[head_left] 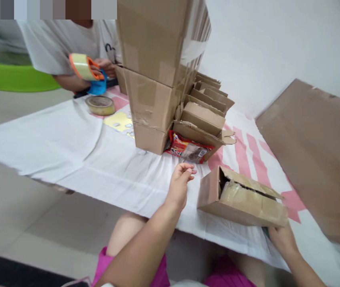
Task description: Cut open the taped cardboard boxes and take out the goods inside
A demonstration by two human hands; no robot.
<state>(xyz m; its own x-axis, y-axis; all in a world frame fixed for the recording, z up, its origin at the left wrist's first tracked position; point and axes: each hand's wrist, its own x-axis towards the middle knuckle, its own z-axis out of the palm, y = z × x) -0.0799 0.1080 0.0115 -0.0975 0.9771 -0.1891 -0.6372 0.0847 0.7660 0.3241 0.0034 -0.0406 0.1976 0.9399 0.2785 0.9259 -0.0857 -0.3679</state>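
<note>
**Small carton [248, 203] at the right hand [282, 237], among stacked cardboard**

Table [53, 139]: covered by a white cloth with pink and yellow print, creased along its near side.

Cardboard panel [310, 159]: large, brown, slanting at the table's right side, by the wall.

Carton stack [152, 95]: brown, several tiers, the upper ones broader than the lowest; tape across the faces.

Co-worker [53, 44]: white shirt, beyond the table at left.

Open cartons [202, 115]: a row beside and behind the stack, flaps raised.

Small carton: brown, lying at an angle at the table's near right edge, clear tape over it, a dark gap beneath one lifted flap. The right hand grips its near right end; the fingertips are largely hidden. A dark green sliver shows beside them, too small to identify.

Left hand [180, 183]: over the cloth, between the small carton and the stack, apart from both. Fingers loosely curled, thumb near the fingertips; whether anything is pinched cannot be told.

Red packet [189, 148]: glossy, printed, barcoded, leaning against the front open carton, just beyond the left hand.

Tape dispenser [87, 71]: orange and blue, pale roll fitted, at the co-worker's hand [105, 67].

Tape roll [100, 106]: yellowish, lying flat on the cloth near the dispenser.
</note>
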